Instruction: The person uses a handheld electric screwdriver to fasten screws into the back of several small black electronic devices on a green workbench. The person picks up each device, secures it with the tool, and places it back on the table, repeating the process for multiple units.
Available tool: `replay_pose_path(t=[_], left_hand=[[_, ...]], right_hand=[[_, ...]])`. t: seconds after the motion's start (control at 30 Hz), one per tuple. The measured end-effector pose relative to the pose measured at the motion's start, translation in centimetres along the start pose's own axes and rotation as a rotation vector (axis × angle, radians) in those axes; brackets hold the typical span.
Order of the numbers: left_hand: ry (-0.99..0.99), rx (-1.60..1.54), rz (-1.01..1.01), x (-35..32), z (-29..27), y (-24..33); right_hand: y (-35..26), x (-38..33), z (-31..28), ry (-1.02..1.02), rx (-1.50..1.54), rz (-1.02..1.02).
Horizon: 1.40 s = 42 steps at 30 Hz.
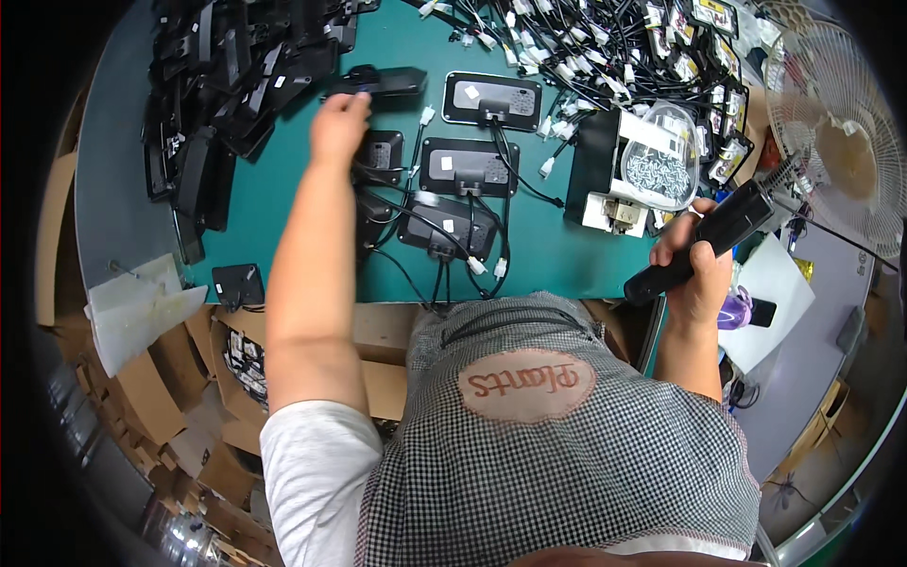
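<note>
My left hand (339, 130) reaches across the green mat, its fingers pinching the near end of a black plastic bracket-like part (402, 81). Out to the right, my right hand (697, 269) is wrapped round a black, rod-shaped power screwdriver (704, 238), tilted up to the right. Between my hands lie flat black rectangular panels with cables: one panel (518, 100) at the back, another panel (439, 168) in the middle and a third panel (422, 230) closer to me. White plugs end their cables. Beside my left forearm, another black panel (383, 151) is partly covered.
Black plastic parts (236, 85) are heaped at the left. Cabled units with white plugs (567, 47) pile up at the back right. A clear tub of screws (658, 175) stands by a small machine (605, 170). A fan (841, 151) is at far right; cardboard boxes (156, 397) sit below.
</note>
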<state>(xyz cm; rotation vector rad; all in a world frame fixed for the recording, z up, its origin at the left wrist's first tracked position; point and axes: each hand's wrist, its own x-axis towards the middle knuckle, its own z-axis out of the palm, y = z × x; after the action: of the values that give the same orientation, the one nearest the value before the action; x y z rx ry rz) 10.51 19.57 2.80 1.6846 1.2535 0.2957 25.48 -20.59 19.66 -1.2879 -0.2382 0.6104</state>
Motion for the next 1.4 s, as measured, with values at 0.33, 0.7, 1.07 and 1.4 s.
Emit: replay_pose_path(t=[0.33, 0.7, 1.07, 1.4], left_hand=[[-0.308, 0.858, -0.259, -6.0, -9.0, -2.6], [-0.014, 0.484, -0.319, -5.5, -3.3, -6.9], [-0.094, -0.648, -0.409, -5.5, -8.1, -2.9], [-0.111, 0.092, -0.375, -7.5, -3.5, -2.0]], right_hand=[[0.3, 1.4, 0.5, -0.009, 0.015, -0.030], [0.6, 1.4, 0.6, -0.055, -0.008, -0.010], [1.2, 1.2, -2.1, -0.055, 0.054, -0.008], [2.5, 1.3, -3.9, 0.013, 0.149, 0.022]])
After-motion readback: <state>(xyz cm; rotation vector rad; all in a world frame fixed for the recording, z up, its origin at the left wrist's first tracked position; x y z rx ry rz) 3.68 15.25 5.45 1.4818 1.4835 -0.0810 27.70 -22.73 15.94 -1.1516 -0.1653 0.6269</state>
